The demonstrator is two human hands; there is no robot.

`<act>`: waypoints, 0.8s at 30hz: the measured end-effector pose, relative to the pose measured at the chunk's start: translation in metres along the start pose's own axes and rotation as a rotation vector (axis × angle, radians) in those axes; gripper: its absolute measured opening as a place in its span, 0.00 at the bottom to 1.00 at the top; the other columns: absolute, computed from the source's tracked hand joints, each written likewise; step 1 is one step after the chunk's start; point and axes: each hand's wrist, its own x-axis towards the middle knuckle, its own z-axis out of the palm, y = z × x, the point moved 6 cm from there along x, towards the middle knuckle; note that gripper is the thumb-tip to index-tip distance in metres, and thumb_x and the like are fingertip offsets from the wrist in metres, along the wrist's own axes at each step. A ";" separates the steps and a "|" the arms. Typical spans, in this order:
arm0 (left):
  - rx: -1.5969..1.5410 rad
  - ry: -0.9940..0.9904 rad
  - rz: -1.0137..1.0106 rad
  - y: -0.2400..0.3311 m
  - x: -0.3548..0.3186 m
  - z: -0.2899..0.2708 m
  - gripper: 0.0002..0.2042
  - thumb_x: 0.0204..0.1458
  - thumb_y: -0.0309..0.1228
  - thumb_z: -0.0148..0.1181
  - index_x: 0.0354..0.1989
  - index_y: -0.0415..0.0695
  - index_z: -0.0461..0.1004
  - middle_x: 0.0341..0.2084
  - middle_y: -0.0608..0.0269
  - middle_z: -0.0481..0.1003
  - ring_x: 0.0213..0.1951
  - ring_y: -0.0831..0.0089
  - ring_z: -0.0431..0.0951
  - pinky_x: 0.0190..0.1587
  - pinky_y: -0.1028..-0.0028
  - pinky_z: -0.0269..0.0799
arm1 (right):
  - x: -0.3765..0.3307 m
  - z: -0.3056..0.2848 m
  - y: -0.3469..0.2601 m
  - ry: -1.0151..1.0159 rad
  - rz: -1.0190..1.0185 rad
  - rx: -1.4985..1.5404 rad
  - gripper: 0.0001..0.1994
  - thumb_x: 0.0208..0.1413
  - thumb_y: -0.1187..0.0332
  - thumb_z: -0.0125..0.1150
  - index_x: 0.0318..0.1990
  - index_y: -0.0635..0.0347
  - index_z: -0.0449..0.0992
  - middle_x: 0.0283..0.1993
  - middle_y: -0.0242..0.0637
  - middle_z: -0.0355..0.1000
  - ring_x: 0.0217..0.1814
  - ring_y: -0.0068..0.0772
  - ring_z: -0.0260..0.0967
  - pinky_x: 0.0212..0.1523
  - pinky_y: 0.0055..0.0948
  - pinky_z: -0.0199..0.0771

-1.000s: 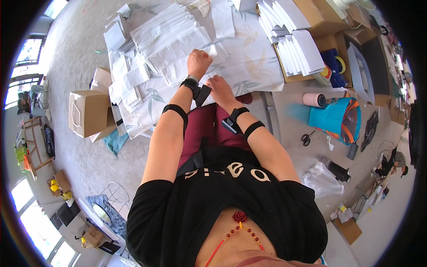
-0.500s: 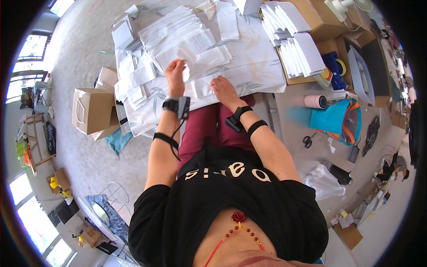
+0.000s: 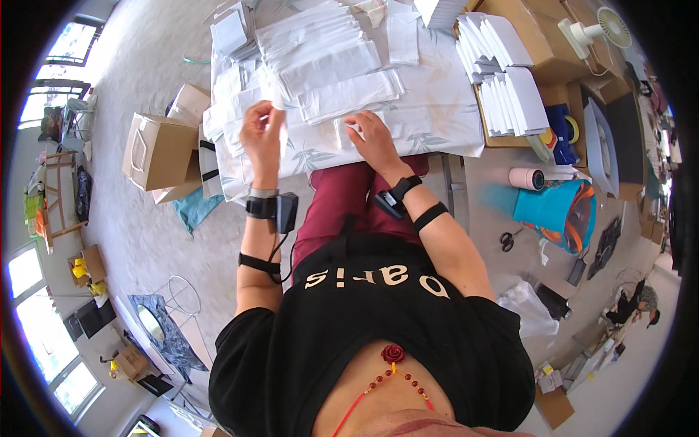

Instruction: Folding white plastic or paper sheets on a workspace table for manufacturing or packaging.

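Note:
My left hand (image 3: pixel 259 138) is raised over the near left part of the table, thumb and fingers pinched on a thin whitish plastic bag (image 3: pixel 281 132). Motion smears part of that bag. My right hand (image 3: pixel 374 140) is near the table's front edge, its thumb and forefinger apart with nothing seen between them. Beside its fingertips lies a clear flat bag (image 3: pixel 339 134). Farther in, a white translucent bag stack (image 3: pixel 349 96) rests in front of a larger pile of similar bags (image 3: pixel 320 44). More flat white packets (image 3: pixel 237 102) overlap to the left of my left hand.
White folded cards (image 3: pixel 510 102) stand in rows at the right, by open cardboard boxes (image 3: pixel 546 36) and a small fan (image 3: pixel 601 33). On the floor are a blue bag (image 3: pixel 539 211), a pink cup (image 3: pixel 526 178), scissors (image 3: pixel 507 239) and, at left, brown cartons (image 3: pixel 159 151).
My left hand has moved left and nearer to me with the bag. My right hand's thumb and forefinger have parted. The whole view has shifted a little.

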 end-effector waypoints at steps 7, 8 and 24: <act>0.088 -0.106 -0.124 -0.089 -0.061 0.061 0.06 0.56 0.26 0.68 0.38 0.36 0.81 0.37 0.61 0.80 0.36 0.77 0.81 0.40 0.75 0.78 | 0.004 0.014 -0.010 0.025 0.054 0.023 0.07 0.59 0.71 0.68 0.43 0.61 0.81 0.41 0.40 0.80 0.40 0.38 0.78 0.42 0.35 0.77; 0.114 -0.115 -0.105 -0.090 -0.068 0.066 0.07 0.56 0.25 0.68 0.39 0.34 0.81 0.37 0.62 0.80 0.36 0.80 0.79 0.39 0.77 0.77 | 0.001 0.016 -0.007 0.032 0.045 -0.002 0.07 0.59 0.71 0.68 0.43 0.62 0.81 0.41 0.41 0.80 0.41 0.38 0.78 0.42 0.35 0.77; 0.190 -0.105 -0.015 -0.073 -0.073 0.060 0.05 0.55 0.25 0.69 0.36 0.36 0.82 0.39 0.60 0.80 0.35 0.75 0.81 0.39 0.75 0.78 | -0.003 0.029 0.002 0.003 0.124 -0.039 0.07 0.59 0.71 0.66 0.41 0.65 0.81 0.38 0.46 0.80 0.37 0.44 0.80 0.39 0.38 0.79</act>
